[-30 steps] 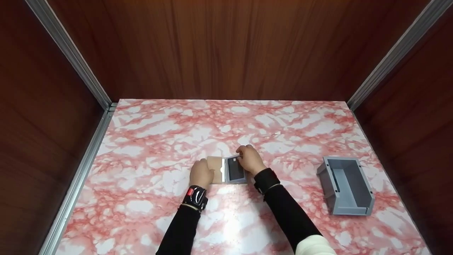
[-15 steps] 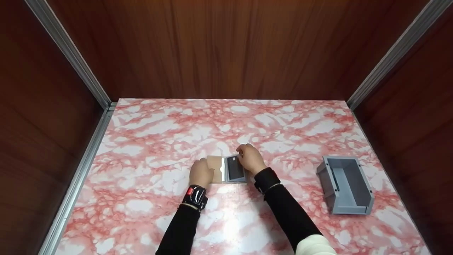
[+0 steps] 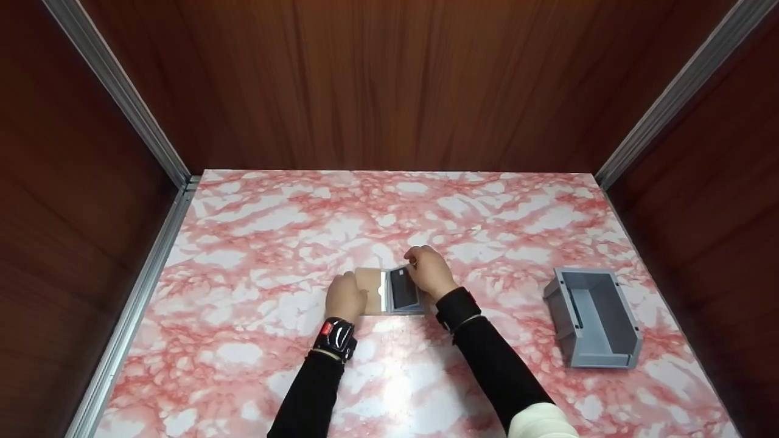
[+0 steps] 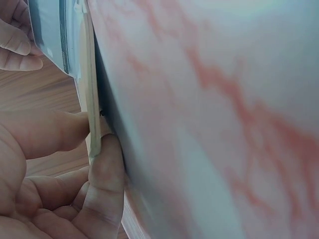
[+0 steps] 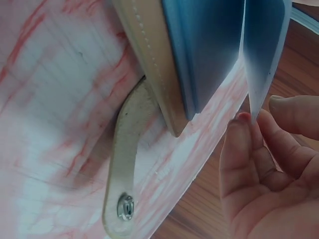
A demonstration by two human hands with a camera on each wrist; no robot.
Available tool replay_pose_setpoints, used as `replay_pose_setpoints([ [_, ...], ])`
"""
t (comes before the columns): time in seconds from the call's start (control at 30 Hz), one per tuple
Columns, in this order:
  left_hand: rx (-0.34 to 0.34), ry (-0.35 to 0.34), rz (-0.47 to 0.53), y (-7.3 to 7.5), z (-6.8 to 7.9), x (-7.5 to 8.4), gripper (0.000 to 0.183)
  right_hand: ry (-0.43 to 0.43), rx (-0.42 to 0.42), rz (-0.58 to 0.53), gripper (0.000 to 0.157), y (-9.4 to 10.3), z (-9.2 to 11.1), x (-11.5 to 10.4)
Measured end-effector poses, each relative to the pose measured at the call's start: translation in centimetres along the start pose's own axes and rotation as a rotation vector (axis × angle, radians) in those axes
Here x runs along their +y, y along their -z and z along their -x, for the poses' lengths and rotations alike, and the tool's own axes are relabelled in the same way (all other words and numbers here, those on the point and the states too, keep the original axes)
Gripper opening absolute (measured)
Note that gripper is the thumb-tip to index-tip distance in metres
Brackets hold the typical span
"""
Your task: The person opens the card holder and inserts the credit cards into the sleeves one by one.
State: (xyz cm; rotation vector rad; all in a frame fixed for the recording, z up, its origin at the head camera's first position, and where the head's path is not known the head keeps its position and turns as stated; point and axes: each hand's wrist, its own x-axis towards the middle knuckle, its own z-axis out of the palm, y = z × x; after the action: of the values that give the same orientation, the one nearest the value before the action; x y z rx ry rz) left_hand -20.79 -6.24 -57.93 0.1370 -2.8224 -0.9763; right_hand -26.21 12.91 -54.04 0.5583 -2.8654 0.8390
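Note:
A tan card holder [image 3: 369, 291] lies open on the table in the head view, between my two hands. My left hand [image 3: 344, 298] pinches the edge of its left cover; in the left wrist view the thumb and fingers stand on either side of that edge. My right hand [image 3: 431, 272] pinches the far corner of a clear sleeve page [image 5: 264, 55], which stands raised from the pages beneath. A dark card [image 3: 403, 289] shows in the sleeves. In the right wrist view a strap [image 5: 124, 159] with a metal snap [image 5: 125, 206] sticks out from the holder.
A grey plastic bin [image 3: 596, 319] stands at the right on the red-and-white marbled table [image 3: 274, 243]. Brown wood-grain panels [image 3: 389, 85] with metal rails rise at the back and both sides.
Both hands stay almost in place with the same grips. The sleeve page at my right hand has tilted up very slightly.

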Motion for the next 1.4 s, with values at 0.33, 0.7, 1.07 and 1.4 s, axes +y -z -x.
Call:
replay_pose_setpoints([
  [0.33, -0.001, -0.009, 0.005, 0.2, 0.1, 0.1, 0.026, 0.045, 0.006, -0.120, 0.016, -0.2, -0.3, -0.9],
  [0.7, 0.010, -0.020, 0.032, 0.4, 0.4, 0.2, 0.024, 0.002, -0.036, -0.210, 0.026, -0.5, -0.2, -2.1],
  [1.07, 0.011, -0.024, 0.022, 0.4, 0.3, 0.1, 0.025, 0.045, -0.048, -0.229, 0.026, -1.4, -0.1, -2.5],
  [1.4, -0.006, 0.010, 0.022, 0.3, 0.0, 0.0, 0.021, 0.041, -0.077, -0.237, 0.029, -2.0, 0.2, -2.7],
])
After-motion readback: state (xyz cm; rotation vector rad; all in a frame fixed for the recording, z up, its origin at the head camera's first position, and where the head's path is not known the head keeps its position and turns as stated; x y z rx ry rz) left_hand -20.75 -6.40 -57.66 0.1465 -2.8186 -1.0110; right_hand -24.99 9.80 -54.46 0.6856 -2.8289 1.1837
